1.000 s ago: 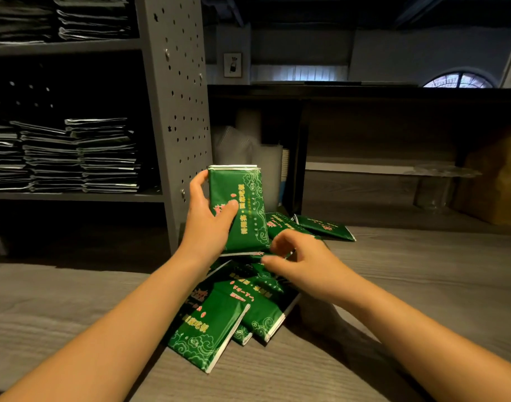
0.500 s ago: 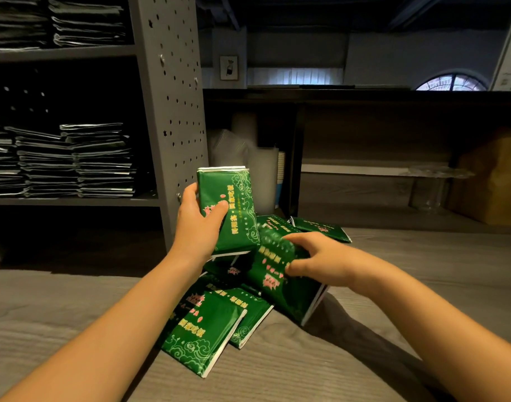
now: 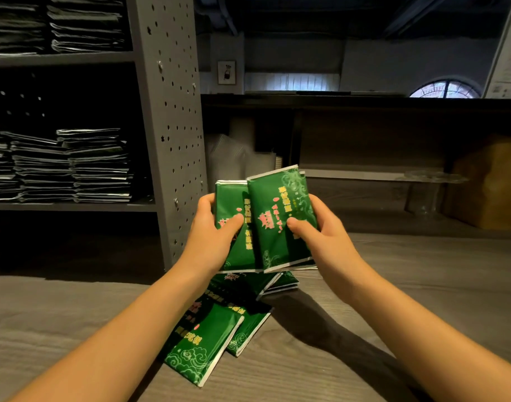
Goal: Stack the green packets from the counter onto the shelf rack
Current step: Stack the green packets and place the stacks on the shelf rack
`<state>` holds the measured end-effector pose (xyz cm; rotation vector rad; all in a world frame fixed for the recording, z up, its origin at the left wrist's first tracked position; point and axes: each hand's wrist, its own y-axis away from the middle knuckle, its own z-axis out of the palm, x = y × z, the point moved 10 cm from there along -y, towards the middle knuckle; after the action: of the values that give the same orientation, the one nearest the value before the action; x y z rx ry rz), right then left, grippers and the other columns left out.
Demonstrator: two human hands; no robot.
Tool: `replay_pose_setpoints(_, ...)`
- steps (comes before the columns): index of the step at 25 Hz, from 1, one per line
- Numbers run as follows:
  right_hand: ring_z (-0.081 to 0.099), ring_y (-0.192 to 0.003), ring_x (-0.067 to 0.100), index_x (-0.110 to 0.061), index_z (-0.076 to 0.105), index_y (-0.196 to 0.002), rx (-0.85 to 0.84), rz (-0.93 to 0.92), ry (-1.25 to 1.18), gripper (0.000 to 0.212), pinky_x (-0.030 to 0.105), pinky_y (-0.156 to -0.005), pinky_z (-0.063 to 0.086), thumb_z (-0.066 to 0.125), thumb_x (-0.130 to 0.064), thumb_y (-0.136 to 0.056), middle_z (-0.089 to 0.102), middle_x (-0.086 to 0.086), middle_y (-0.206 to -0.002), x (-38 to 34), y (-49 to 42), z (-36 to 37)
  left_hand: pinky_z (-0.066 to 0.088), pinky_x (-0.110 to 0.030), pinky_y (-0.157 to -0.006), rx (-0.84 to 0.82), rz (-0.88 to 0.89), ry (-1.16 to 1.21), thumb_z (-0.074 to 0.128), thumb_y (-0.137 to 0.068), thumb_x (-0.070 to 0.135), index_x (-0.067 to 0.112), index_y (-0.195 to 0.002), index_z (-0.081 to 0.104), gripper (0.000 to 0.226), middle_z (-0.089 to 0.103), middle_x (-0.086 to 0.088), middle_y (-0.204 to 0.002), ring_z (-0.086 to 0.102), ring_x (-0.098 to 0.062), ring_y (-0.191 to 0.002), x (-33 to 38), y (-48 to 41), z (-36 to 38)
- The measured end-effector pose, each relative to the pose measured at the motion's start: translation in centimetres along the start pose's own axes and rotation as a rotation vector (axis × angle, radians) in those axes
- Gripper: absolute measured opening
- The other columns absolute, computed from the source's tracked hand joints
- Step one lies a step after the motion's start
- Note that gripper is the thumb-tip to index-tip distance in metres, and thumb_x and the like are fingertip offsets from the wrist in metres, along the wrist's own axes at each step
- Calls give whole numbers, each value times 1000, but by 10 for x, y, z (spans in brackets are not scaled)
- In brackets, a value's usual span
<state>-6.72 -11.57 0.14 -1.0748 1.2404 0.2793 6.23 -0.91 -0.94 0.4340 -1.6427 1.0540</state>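
My left hand (image 3: 211,236) grips an upright green packet (image 3: 229,204) by its left edge, thumb across the front. My right hand (image 3: 321,230) holds a second green packet (image 3: 280,210) upright, overlapping the front of the first one and tilted slightly right. Both packets are raised above the grey counter (image 3: 393,285). Below them several more green packets (image 3: 208,338) lie in a loose pile on the counter. The shelf rack (image 3: 167,111), grey with a perforated side panel, stands to the left.
Stacks of dark packets (image 3: 71,166) fill the rack's middle shelf and the shelf above. Behind the counter are a dark cabinet, a glass stand (image 3: 428,192) and a brown box (image 3: 492,181) at the right.
My right hand has lifted a packet off the pile and brought it up against the one in my left hand. The left hand has moved a little to the right.
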Motion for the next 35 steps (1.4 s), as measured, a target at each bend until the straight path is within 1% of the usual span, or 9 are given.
replay_pose_setpoints(5,55,-112,9,-30,53,-119,58,-18,137,33,39,-103,43,54,-13,-91,55,0,-121,14,7,16,58,-28,-69,-36,-39,183,37,-100,16,19,-116,42,17,62,-3,-101,63,-13,-86,2,10,15)
replay_pose_setpoints(8,41,-126,4,-35,37,-135,31,-33,168,48,39,-112,32,52,-16,-93,43,-8,-133,15,10,28,56,-27,-72,-100,-17,225,38,-100,24,23,-124,37,24,64,-1,-104,66,-8,-85,5,16,25)
replay_pose_setpoints(11,17,-142,4,-32,5,-150,-38,8,219,70,40,-119,19,49,-27,-95,21,-13,-152,28,10,38,52,-12,-68,-141,76,134,43,-97,6,26,-124,29,37,59,6,-106,62,6,-79,13,17,32)
replay_pose_setpoints(13,14,-143,4,-34,-2,-150,-64,42,213,78,41,-119,17,47,-39,-90,17,-13,-155,35,8,39,52,-12,-70,-152,115,82,44,-96,3,30,-125,26,44,58,5,-107,63,5,-80,15,16,31)
replay_pose_setpoints(18,26,-137,6,-30,6,-151,-67,196,117,62,31,-116,21,40,-38,-99,26,-7,-153,46,9,34,54,-19,-72,-76,234,-32,50,-93,5,32,-132,25,54,55,-3,-120,63,-7,-96,27,5,6)
replay_pose_setpoints(21,51,-112,12,-17,28,-146,-134,248,353,59,27,-99,39,53,-29,-94,54,1,-125,52,13,35,55,-21,-72,-33,310,-85,48,-94,2,30,-136,23,57,56,2,-113,63,-5,-93,36,-2,-10)
replay_pose_setpoints(25,50,-96,7,-16,60,-120,-317,153,740,36,19,-82,40,59,-35,-90,58,-1,-113,45,25,55,56,-29,-75,-60,362,-179,48,-94,2,29,-140,18,61,56,-3,-114,63,-15,-95,37,-6,-14)
replay_pose_setpoints(32,40,-119,14,-25,59,-120,-552,28,962,58,37,-101,37,55,-66,-78,51,-4,-123,42,46,97,55,-20,-64,-82,281,-103,48,-94,1,29,-139,20,60,55,-3,-113,64,-13,-90,28,-10,-15)
replay_pose_setpoints(35,37,-114,15,-24,56,-112,-602,0,1028,52,36,-98,36,63,-61,-76,48,-4,-122,39,51,106,55,-20,-64,-91,272,-103,47,-94,0,27,-139,19,60,54,-4,-114,63,-14,-92,26,-10,-14)
